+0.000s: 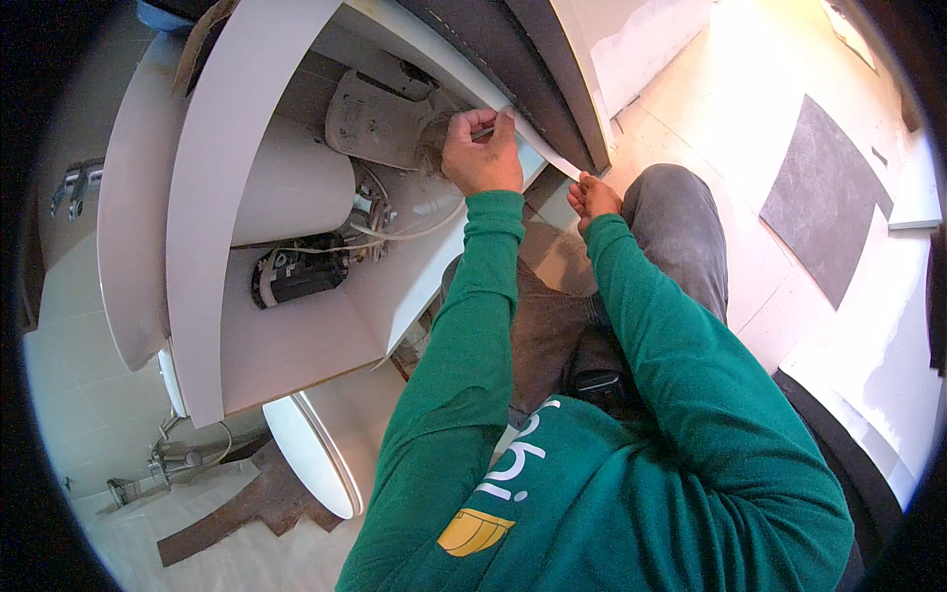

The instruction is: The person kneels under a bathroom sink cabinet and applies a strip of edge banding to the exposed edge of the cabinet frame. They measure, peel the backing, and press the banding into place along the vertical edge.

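From the head camera, looking down: the landmark is the white cabinet (286,335), an open-fronted vanity unit with a curved top and a shelf board, and everything else is placed against it; the thing in hand is a thin white strip (541,150), a tape-like band that runs along the cabinet's far right edge, where that edge meets a dark panel (523,69); the left hand (481,153) is at that same edge, its fingers curled and pressed together on the strip's upper part, thumb against the forefinger, pinching it to the edge; the right hand (594,195) sits just to the right of the cabinet's corner, fingertips bunched on the strip's loose lower end, though whether it pinches or only touches I cannot tell; both sleeves are green; the strip looks light, limp and easily creased, likely to twist or tear if pulled hard, so it seems best held flat between thumb and fingertip near the free end, with the other hand pressing it down close by; inside the cabinet lie a white basin underside (291,187), a grey siphon part (370,123), a black fitting (296,276) and pale hoses (404,232); below the cabinet a white toilet seat (311,454) shows; to its right, pale floor tiles and a dark slab (819,197).
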Demonstrator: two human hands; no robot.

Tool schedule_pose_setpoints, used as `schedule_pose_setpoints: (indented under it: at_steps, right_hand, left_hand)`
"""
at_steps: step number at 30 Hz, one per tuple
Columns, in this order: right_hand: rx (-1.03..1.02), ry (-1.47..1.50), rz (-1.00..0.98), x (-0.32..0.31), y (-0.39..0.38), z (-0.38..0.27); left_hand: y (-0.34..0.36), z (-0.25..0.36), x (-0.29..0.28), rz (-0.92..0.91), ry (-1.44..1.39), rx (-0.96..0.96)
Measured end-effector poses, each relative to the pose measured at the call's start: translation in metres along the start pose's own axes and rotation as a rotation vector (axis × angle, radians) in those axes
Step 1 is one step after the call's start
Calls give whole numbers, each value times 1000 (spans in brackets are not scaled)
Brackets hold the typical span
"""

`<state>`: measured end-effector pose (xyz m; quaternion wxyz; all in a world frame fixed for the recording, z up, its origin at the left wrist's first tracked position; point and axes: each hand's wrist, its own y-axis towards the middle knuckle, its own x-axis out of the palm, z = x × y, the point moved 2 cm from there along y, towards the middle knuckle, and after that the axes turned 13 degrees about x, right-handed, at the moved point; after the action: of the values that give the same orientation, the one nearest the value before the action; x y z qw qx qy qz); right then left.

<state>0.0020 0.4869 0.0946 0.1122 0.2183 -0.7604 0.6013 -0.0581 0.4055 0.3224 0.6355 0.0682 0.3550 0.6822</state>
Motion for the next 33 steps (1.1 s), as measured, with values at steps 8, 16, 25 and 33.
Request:
schedule_pose_setpoints:
  at_steps: [8, 16, 25, 33]
  right_hand:
    - [-11, -4, -16, -1, 2, 2]
    - [-4, -46, -37, -2, 7, -1]
    - [-12, 3, -38, 0, 9, 0]
    - [27, -21, 3, 6, 6, -2]
  left_hand:
    - [-2, 4, 8, 74, 98, -22]
    - [-1, 2, 14, 37, 136, -28]
    - [-3, 5, 14, 17, 220, 86]
    - [-7, -6, 14, 94, 43, -75]
